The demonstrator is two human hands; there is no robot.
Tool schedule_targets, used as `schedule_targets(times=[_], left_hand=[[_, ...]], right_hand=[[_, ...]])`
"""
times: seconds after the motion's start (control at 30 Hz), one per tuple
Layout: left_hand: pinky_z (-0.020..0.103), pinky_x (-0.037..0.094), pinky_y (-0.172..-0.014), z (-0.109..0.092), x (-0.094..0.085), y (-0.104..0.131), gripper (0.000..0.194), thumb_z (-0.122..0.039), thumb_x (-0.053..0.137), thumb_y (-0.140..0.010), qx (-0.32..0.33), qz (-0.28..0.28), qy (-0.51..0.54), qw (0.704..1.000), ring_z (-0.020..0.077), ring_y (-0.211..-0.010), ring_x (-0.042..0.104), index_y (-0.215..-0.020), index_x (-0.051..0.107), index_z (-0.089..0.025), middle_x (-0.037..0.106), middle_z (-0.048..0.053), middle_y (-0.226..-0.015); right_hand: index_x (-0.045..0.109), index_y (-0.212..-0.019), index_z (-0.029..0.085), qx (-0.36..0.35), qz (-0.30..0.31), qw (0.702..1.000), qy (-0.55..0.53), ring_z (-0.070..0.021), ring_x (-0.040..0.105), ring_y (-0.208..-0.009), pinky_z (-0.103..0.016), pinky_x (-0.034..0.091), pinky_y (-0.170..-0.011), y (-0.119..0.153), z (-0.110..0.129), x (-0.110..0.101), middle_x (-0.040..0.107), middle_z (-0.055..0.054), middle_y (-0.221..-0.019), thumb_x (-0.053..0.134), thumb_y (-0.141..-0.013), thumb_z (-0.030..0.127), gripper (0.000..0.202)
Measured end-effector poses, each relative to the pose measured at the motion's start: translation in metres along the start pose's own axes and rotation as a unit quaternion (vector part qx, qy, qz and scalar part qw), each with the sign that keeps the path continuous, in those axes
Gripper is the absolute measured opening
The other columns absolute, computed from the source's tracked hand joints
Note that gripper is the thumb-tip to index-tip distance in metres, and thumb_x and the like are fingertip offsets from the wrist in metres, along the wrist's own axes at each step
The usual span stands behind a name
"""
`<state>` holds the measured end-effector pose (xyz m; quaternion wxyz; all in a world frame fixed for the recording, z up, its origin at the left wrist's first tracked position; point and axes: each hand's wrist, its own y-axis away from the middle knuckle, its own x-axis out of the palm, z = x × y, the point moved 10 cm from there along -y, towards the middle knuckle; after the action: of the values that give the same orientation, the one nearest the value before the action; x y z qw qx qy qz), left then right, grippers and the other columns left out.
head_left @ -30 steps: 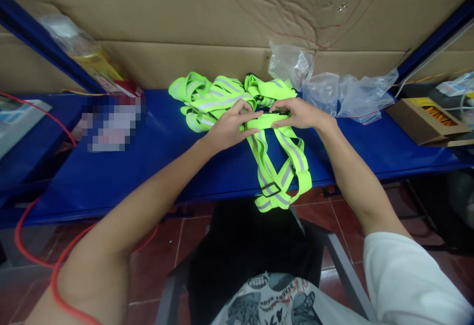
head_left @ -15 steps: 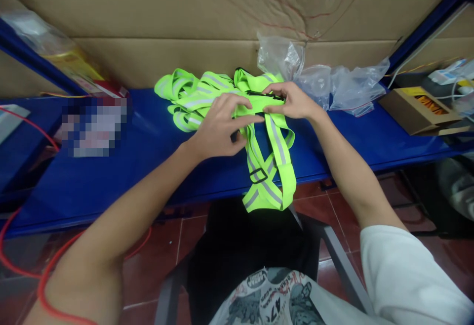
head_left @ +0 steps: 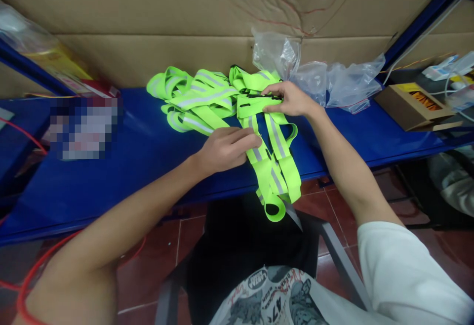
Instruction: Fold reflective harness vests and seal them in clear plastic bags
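Neon-green straps with grey reflective stripes (head_left: pixel 207 99) lie piled at the back of the blue table, and several of them hang over its front edge. My left hand (head_left: pixel 231 149) is closed on one hanging strap, thumb and fingers pinched together at its left side. Higher up and to the right, my right hand (head_left: pixel 291 100) grips the folded green band near a black strip, its thumb below and fingers above. A small loop of strap dangles at the bottom, over my lap.
Clear plastic bags (head_left: pixel 333 85) lie behind and right of the straps. An open cardboard box (head_left: pixel 414 107) with orange items stands at the right. Cardboard (head_left: pixel 148 4) lines the back. A red cable (head_left: pixel 40 261) loops at the lower left.
My left hand has moved down from the band and closed on a hanging strap. The hanging straps have shifted, and a black buckle seen on them before is no longer clearly visible.
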<state>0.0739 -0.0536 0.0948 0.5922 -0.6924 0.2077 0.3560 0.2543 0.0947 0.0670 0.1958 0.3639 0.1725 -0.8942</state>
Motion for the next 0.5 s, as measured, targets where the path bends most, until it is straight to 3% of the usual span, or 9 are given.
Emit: schedule_targets(times=[0.1, 0.2, 0.33, 0.5], left_hand=[[0.027, 0.041, -0.062, -0.007, 0.017, -0.001, 0.021, -0.004, 0.049, -0.089, 0.000, 0.064, 0.052, 0.997, 0.0130, -0.066, 0.058, -0.088, 0.057, -0.023, 0.065, -0.002, -0.079], [0.025, 0.043, -0.066, -0.006, 0.035, -0.003, 0.010, -0.013, 0.054, -0.090, -0.047, 0.152, 0.153, 0.975, 0.0120, -0.069, 0.058, -0.089, 0.053, -0.023, 0.062, -0.003, -0.081], [0.027, 0.040, -0.066, 0.002, 0.032, -0.002, 0.010, -0.018, 0.060, -0.085, -0.084, 0.179, 0.169, 0.966, 0.0133, -0.068, 0.053, -0.087, 0.051, -0.023, 0.057, -0.004, -0.078], [0.030, 0.033, -0.063, 0.000, 0.027, -0.001, 0.018, -0.023, 0.064, -0.084, -0.030, 0.213, 0.169, 0.962, 0.0145, -0.066, 0.056, -0.068, 0.054, -0.021, 0.060, -0.002, -0.067]], right_hand=[[0.075, -0.117, 0.018, -0.016, -0.037, 0.999, 0.036, -0.0156, 0.037, -0.073, -0.031, 0.031, -0.068, -0.001, 0.001, -0.003, 0.047, 0.004, -0.076, 0.093, -0.079, 0.051, 0.053], [0.075, -0.116, 0.017, -0.016, -0.029, 0.998, 0.050, -0.0148, 0.032, -0.071, -0.032, 0.027, -0.067, -0.001, 0.000, -0.002, 0.039, 0.006, -0.072, 0.091, -0.080, 0.044, 0.048], [0.074, -0.114, 0.017, -0.006, -0.033, 0.998, 0.061, -0.0149, 0.033, -0.071, -0.032, 0.027, -0.067, 0.000, -0.001, -0.005, 0.043, 0.005, -0.073, 0.090, -0.080, 0.043, 0.046], [0.070, -0.109, 0.018, -0.006, -0.031, 0.998, 0.059, -0.0155, 0.036, -0.073, -0.031, 0.029, -0.067, 0.000, 0.000, -0.004, 0.044, 0.004, -0.075, 0.090, -0.077, 0.044, 0.046]])
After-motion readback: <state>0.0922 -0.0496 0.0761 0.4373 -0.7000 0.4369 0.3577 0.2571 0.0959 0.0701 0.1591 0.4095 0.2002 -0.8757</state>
